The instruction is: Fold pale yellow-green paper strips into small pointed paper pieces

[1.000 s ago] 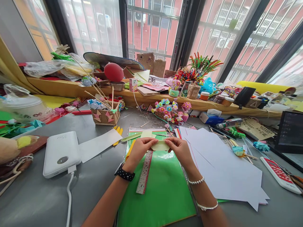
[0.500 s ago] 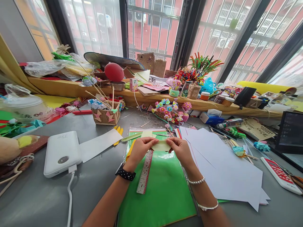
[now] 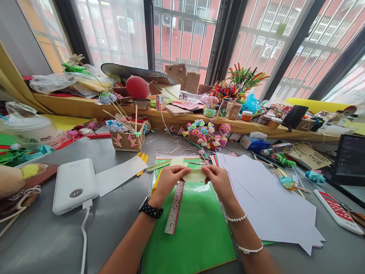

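Observation:
Both my hands pinch a small pale yellow piece of paper (image 3: pixel 194 175) above a green sheet (image 3: pixel 191 224) on the grey table. My left hand (image 3: pixel 168 180), with a black dotted watch on its wrist, grips the paper's left end. My right hand (image 3: pixel 219 181), with bead bracelets on its wrist, grips the right end. A ruler (image 3: pixel 174 208) lies on the green sheet just under my left hand.
White paper sheets (image 3: pixel 268 201) lie to the right, a white power bank (image 3: pixel 74 185) with its cable to the left. A small cardboard basket (image 3: pixel 127 139), paper flowers (image 3: pixel 205 134), a calculator (image 3: pixel 338 211) and a laptop (image 3: pixel 349 161) surround the work spot. The window ledge is cluttered.
My hands and the yellow paper have barely shifted; the fingers adjust slightly on the paper's edges.

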`<state>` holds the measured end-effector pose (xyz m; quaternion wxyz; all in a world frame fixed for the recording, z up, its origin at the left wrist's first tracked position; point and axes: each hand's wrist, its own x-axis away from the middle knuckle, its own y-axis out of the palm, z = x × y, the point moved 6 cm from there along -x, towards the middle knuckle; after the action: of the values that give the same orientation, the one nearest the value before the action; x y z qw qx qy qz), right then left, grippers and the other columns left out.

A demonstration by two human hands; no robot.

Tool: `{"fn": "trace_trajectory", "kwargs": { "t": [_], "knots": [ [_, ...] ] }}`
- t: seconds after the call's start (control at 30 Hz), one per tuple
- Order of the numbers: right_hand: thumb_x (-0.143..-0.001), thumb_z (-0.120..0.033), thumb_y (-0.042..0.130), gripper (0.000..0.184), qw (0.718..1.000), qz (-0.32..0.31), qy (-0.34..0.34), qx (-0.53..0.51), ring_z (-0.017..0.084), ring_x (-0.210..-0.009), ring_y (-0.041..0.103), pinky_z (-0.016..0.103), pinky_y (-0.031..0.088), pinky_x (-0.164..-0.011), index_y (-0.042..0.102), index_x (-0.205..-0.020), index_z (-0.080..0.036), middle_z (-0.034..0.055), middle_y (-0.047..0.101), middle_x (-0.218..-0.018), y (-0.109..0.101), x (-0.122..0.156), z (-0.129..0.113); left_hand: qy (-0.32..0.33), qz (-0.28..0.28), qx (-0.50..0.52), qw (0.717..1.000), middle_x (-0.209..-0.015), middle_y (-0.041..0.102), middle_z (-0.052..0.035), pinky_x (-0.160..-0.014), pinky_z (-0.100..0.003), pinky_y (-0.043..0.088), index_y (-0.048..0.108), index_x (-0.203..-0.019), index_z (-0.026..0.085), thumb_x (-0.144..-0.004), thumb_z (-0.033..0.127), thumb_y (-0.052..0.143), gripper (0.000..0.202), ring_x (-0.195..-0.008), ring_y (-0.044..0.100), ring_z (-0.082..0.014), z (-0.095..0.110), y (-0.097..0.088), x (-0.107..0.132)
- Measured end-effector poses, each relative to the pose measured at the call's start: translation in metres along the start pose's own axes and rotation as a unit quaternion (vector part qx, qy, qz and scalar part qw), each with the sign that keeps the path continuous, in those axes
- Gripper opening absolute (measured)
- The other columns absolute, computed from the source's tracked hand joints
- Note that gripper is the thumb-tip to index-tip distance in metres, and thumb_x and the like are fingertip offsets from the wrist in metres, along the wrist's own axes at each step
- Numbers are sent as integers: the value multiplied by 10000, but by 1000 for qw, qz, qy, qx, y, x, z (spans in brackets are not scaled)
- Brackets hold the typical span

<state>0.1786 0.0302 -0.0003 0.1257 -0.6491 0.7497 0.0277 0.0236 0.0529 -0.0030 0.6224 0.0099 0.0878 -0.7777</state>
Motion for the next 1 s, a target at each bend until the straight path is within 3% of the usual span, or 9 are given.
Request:
{"fn": "trace_trajectory", "kwargs": {
  "t": [0.37, 0.63, 0.8, 1.0],
  "knots": [
    [-712, -404, 495, 274, 998, 21, -35, 47, 93, -391, 466, 195, 366, -395, 592, -649, -156, -29, 488, -460, -4, 3, -7, -13, -10, 14, 1000, -654, 638, -40, -510, -224, 457, 671, -704, 131, -605, 411, 584, 309, -584, 554, -143, 2, 3, 0],
    [-711, -425, 488, 292, 999, 31, -17, 12, 107, -407, 489, 200, 378, -402, 574, -659, -151, -8, 534, -468, -7, 1, -3, -8, 8, 84, 996, -735, 642, -35, -614, -264, 495, 651, -766, 132, -606, 367, 607, 288, -591, 570, -124, 1, -3, -1],
    [-698, -433, 503, 301, 999, 38, -14, 1, 110, -404, 498, 204, 384, -393, 589, -664, -146, -2, 548, -478, -7, 1, -3, -26, 12, 122, 992, -775, 647, -51, -680, -293, 492, 642, -794, 125, -648, 403, 558, 325, -687, 588, -156, -1, -4, -2],
    [-703, -431, 500, 307, 999, 35, -15, 7, 108, -401, 497, 204, 385, -389, 598, -688, -140, 3, 552, -483, -5, 2, -4, -3, 1, 65, 998, -762, 642, -44, -641, -267, 487, 638, -773, 133, -604, 388, 601, 309, -688, 576, -155, 6, -4, -1]
  ]
}}
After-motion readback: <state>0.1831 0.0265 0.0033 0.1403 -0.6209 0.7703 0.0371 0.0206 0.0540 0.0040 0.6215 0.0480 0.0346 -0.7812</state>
